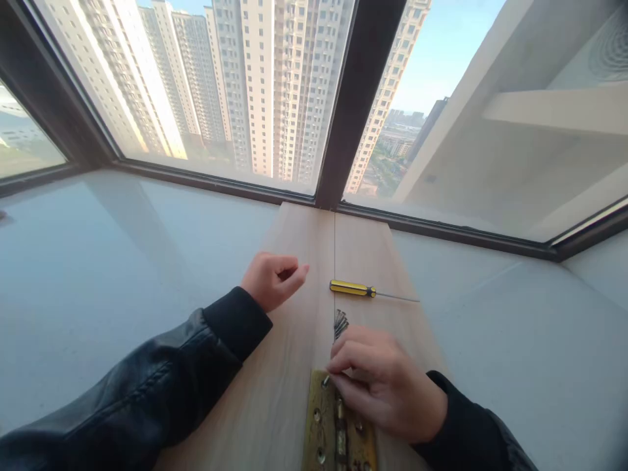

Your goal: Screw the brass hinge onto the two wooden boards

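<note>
A brass-coloured hinge (316, 432) lies on the pale wooden boards (289, 360), cut off by the lower edge of the view. At its upper left hole, my right hand (387, 383) pinches a small screw (326, 380) between thumb and fingertips; the screw stands slightly tilted. This hand covers part of the hinge's right leaf. Just beyond the fingers is a small heap of screws (340, 320). My left hand (275, 280) is held over the boards to the left, its fingers curled in a loose fist with nothing visible in them.
A screwdriver (350, 288) with a yellow and black handle lies across the right board, its shaft pointing right. White sill surface (161, 261) extends on both sides. Dark window frames (338, 157) stand at the back, with tall buildings outside.
</note>
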`<state>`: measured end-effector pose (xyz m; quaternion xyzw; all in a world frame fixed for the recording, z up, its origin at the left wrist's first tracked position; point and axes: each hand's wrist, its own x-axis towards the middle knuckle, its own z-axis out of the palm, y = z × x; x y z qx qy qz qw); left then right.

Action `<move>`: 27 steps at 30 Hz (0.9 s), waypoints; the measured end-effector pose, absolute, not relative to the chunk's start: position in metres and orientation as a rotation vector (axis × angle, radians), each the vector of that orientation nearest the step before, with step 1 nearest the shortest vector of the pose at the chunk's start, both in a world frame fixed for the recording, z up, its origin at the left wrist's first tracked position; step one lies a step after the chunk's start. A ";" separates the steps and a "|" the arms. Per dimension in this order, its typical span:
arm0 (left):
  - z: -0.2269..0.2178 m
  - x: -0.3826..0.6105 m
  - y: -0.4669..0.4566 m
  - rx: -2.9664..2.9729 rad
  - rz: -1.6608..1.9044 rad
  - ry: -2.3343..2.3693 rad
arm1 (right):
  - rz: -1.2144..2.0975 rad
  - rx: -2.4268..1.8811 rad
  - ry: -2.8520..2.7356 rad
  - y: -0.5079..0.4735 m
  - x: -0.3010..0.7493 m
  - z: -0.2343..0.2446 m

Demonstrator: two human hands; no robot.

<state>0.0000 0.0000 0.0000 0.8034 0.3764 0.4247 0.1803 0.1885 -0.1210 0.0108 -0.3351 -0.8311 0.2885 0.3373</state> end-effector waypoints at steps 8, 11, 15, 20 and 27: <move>-0.001 -0.004 -0.008 2.387 1.078 0.970 | 0.810 -0.801 -2.220 -0.123 0.190 0.014; -0.002 -0.003 -0.009 2.402 1.068 0.936 | 0.821 -0.848 -2.191 -0.121 0.190 0.012; -0.004 -0.003 -0.007 2.408 1.068 0.943 | 0.807 -0.917 -2.158 -0.122 0.189 0.011; -0.004 -0.002 -0.007 2.395 1.047 0.943 | 0.818 -0.878 -2.188 -0.123 0.190 0.014; -0.004 -0.002 -0.007 2.409 1.046 0.957 | 0.865 -0.846 -2.182 -0.121 0.190 0.010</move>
